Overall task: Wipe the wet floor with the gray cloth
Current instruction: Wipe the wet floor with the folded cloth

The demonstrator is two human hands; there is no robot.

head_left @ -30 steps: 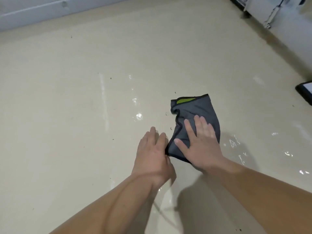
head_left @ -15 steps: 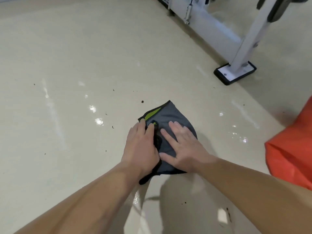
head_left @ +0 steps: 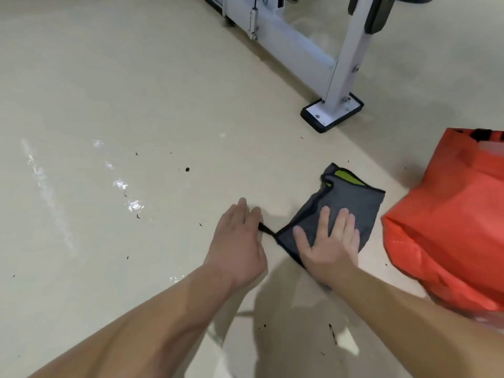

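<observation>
Head view: mid-wipe, I judge. The right hand (head_left: 330,246) lies flat with straight fingers, pressing the cloth (head_left: 351,208) onto the floor (head_left: 136,77). The left hand (head_left: 237,246) covers its black tab (head_left: 266,230); I cannot tell its grip. The next stroke should run left of the cloth to the wet sheen (head_left: 128,197). A bag (head_left: 447,227) crowds the cloth's right, and a frame foot (head_left: 331,113) stands beyond.

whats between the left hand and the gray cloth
In the head view, a short black strap runs from a corner of the gray cloth to the fingers of the left hand, over bare floor. Whether the fingers pinch it is hidden.
</observation>
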